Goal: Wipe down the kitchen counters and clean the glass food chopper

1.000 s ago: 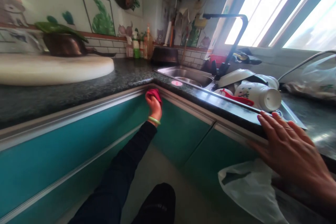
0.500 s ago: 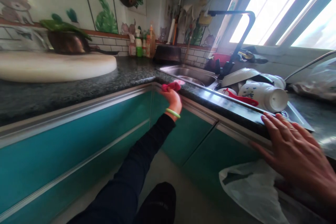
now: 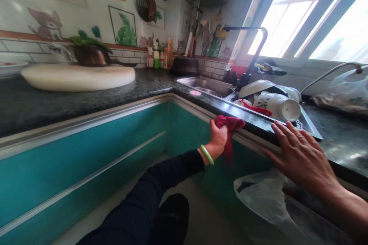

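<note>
The window [image 3: 304,15] (blown out) glares above a dim floor [image 3: 202,210].

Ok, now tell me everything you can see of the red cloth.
The red cloth is a deep pinkish red and looks like soft fabric. It is bunched and creased in the left hand's grip, with one part spread to the right and a blurred tail hanging before the green cabinet. Its upper part overlaps the pale trim below the dark counter; how firmly it touches is unclear.
</note>
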The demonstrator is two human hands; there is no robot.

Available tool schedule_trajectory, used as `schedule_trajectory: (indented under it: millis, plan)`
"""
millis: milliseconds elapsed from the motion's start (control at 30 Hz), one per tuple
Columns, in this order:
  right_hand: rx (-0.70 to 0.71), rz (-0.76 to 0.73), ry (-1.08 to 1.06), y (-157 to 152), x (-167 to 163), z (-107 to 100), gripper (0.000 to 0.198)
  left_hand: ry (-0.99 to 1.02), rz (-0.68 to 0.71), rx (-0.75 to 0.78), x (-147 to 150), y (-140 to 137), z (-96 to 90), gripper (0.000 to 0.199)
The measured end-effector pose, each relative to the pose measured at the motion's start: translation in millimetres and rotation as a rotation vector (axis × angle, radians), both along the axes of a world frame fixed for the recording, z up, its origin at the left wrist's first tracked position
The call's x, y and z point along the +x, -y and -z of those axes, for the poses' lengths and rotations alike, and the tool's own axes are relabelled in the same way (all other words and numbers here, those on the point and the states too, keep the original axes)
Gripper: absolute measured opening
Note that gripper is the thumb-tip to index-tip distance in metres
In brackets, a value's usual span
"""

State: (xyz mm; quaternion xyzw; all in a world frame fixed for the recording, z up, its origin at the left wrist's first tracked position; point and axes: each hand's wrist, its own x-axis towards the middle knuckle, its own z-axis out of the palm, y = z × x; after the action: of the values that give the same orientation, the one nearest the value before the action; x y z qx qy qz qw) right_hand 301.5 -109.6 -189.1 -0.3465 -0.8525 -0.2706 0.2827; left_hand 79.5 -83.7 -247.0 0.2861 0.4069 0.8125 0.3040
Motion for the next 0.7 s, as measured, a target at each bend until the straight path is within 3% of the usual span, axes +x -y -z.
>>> schedule_trajectory:
  millis: [100, 200, 267, 367, 533, 700]
  plan:
    - [-0.014, -0.003, 0.002, -1.3, 1.4, -1.5, 0.079, -0.080, -0.091, 0.034, -58.0, 26.0, -10.9, 0.034]
    - [-0.043, 0.011, 0.026, -3.2, 2.7, -3.2, 0.079, -0.220, -0.457, -0.001, -137.1, 35.1, -28.3, 0.037]
    - [-0.050, 0.020, 0.035, -4.7, 3.4, -3.4, 0.079, -0.362, -0.628, -0.047, -185.1, 29.3, -39.4, 0.036]
    - [-0.050, 0.032, 0.039, -7.4, 4.0, -2.5, 0.080, -0.586, -0.657, -0.191, -235.5, 12.2, -50.8, 0.035]
    - [-0.074, 0.056, 0.040, -8.7, 2.8, -2.6, 0.080, -0.686, -0.592, -0.270, -263.2, -9.2, -59.6, 0.037]
    - [-0.095, 0.062, 0.028, -4.2, -0.3, -6.4, 0.081, -0.757, -0.557, -0.300, -239.7, -9.9, -56.4, 0.030]
